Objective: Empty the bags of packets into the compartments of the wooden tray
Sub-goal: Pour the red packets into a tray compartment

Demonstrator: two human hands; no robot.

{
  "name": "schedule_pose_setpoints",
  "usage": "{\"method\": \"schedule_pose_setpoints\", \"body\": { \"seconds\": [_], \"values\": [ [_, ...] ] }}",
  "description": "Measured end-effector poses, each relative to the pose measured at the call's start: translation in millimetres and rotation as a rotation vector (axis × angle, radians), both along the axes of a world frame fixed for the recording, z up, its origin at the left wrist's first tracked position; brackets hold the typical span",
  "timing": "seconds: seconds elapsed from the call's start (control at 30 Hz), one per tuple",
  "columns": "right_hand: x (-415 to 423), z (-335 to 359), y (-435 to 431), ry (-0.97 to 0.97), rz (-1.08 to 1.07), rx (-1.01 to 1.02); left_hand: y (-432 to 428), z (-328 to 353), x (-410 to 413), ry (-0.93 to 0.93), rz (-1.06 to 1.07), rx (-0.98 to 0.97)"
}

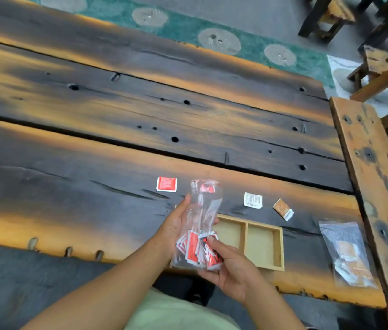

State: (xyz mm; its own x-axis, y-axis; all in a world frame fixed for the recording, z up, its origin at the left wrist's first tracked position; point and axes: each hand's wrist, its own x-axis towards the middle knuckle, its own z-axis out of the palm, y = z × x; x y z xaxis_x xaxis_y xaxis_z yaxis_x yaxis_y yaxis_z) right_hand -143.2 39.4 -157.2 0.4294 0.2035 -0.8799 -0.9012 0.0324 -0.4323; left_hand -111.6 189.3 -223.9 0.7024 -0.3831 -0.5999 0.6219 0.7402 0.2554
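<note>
A clear zip bag of red packets [201, 225] stands upright between both hands, above the left part of the wooden tray [279, 244]. My left hand [174, 228] holds the bag's side, and my right hand [229, 267] grips its bottom, where the red packets bunch together. The two tray compartments that show hold nothing; the tray's left part is hidden behind the bag and hands. A second clear bag with orange and white packets [348, 254] lies on the table to the right of the tray.
Three loose packets lie on the dark plank table beyond the tray: a red one [166, 184], a white one [252, 200] and an orange one [282, 209]. A raised wooden plank [369, 163] borders the table's right end. Wooden benches [383, 60] stand at the top right.
</note>
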Motion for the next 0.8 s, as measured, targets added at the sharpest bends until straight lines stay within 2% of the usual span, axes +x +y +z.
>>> {"method": "schedule_pose_setpoints", "body": {
  "seconds": [0.3, 0.43, 0.57, 0.73, 0.8],
  "values": [
    [-2.3, -1.9, 0.7, 0.091, 0.056, -0.002, -5.0, -17.4, -29.9, 0.129, 0.018, -0.032],
    [-9.2, -2.1, 3.5, 0.117, 0.008, 0.008, -2.4, -26.4, -37.3, 0.204, 0.012, -0.06],
    [-17.0, -0.6, 6.7, 0.137, -0.045, 0.025, -0.6, -32.1, -43.2, 0.202, -0.004, -0.088],
    [-22.5, 1.9, 4.7, 0.145, -0.098, 0.031, -2.4, -39.5, -42.8, 0.182, -0.039, -0.021],
    [-23.1, 2.6, 2.5, 0.137, -0.126, 0.029, -2.0, -43.7, -42.1, 0.187, -0.046, 0.069]
  ]
}}
